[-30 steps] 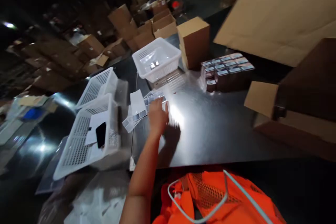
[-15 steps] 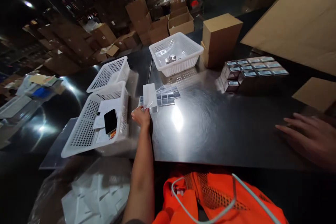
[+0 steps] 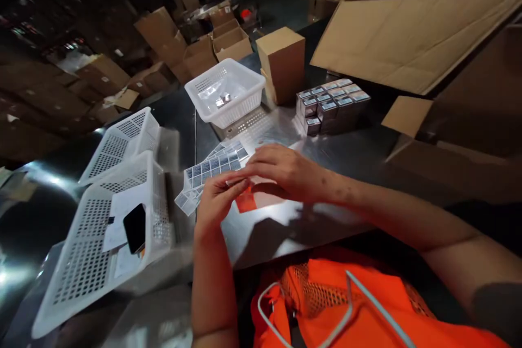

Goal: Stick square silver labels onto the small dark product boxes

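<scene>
My left hand point(image 3: 216, 198) is closed in a pinch over the front of the metal table point(image 3: 293, 228). My right hand point(image 3: 289, 171) reaches in from the right, its fingers bent together and meeting the left fingertips. Whatever lies between them is hidden by the fingers. Just beyond and left of the hands lie several overlapping sheets with dark rectangular labels point(image 3: 212, 169) in rows; my left hand covers their near edge.
Beyond stands a white basket point(image 3: 244, 89) with small silvery pieces inside. A phone point(image 3: 134, 228) and papers lie in the left basket point(image 3: 81, 277), near another basket point(image 3: 114, 147). Rightward are stacked small boxes point(image 3: 330, 106), a brown carton point(image 3: 281, 60) and a large open carton point(image 3: 379, 38).
My right hand has come from the far right to meet my left. The translucent white piece that my left hand held is out of sight. The view has turned right.
</scene>
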Available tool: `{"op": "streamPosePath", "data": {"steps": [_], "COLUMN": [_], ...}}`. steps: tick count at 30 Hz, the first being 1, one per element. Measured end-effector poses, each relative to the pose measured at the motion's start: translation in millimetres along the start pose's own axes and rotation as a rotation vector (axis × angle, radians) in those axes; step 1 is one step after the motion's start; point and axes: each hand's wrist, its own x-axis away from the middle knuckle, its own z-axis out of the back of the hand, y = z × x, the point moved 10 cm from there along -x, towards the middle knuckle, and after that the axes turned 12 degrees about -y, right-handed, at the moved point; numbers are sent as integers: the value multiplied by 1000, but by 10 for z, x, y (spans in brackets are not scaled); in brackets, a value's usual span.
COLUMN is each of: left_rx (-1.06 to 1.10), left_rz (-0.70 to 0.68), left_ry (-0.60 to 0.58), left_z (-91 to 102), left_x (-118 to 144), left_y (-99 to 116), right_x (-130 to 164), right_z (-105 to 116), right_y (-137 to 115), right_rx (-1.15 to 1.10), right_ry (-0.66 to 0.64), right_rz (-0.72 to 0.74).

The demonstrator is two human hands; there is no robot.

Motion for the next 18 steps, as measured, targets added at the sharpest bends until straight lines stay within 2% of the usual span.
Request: {"op": "streamPosePath", "data": {"steps": [2, 4, 8, 10, 14, 16, 18], "left_rx": [107, 181, 263, 285, 253, 230, 138], "left_rz": [115, 227, 364, 397, 408, 408, 395], "left_ry": [-28, -11, -11, -59, -149, -176, -181], "left_z": [-52, -62, -159, -274, -420, -415, -346], "left_x": [-51, -148, -435, -544, -567, -518, -493], "left_y": [-202, -452, -902, -1068, -1270, -1327, -1344], "right_x": [-33, 46, 357, 484, 600, 632, 689], "right_z": [-131, -295, -635, -791, -1028, -1036, -921], "right_y": [258, 533, 902, 902, 593, 421, 350], "right_rx": [-232, -353, -138, -27, 26, 21, 21], "right_ry": [-45, -60, -125, -186, -286, -282, -241], "right_rz": [-94, -232, -503, -527, -389, -309, -258]}}
